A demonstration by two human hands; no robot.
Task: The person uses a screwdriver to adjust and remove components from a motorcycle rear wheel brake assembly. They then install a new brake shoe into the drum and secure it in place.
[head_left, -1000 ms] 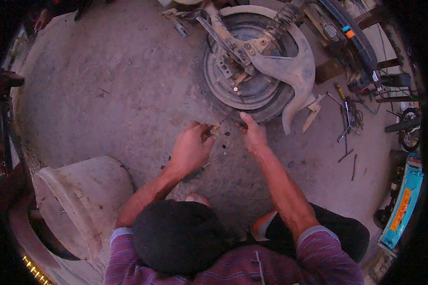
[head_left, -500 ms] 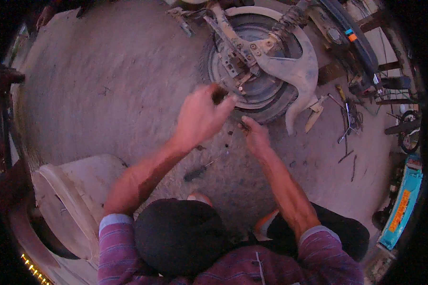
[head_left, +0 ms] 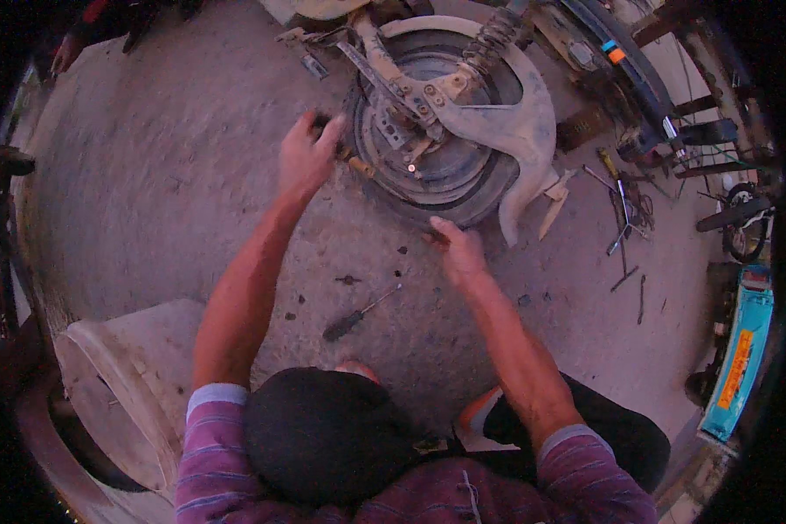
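Near the left side of a dusty wheel (head_left: pixel 384 199), my left hand (head_left: pixel 310 153) is closed on a small yellow-handled tool (head_left: pixel 358 166). My right hand (head_left: pixel 458 249) has its fingers curled at the tyre's lower edge; what they grip is hidden. The wheel lies flat, with a grey swingarm (head_left: pixel 533 140), a coil spring (head_left: pixel 489 39) and a bolted bracket (head_left: pixel 419 100) over it. A dark-handled screwdriver (head_left: pixel 345 325) and small dark bits (head_left: pixel 348 279) lie on the floor below my hands.
A large pale bucket (head_left: pixel 113 393) is at lower left. Several wrenches and rods (head_left: pixel 620 218) lie right of the wheel, with motorbike parts (head_left: pixel 620 61), a small wheel (head_left: pixel 742 236) and a turquoise panel (head_left: pixel 738 349) beyond. A person's hand (head_left: pixel 61 57) shows at top left.
My left hand has risen up and leftward from below the tyre to its left side, with the tool. My right hand stays at the lower edge. The view has shifted slightly.
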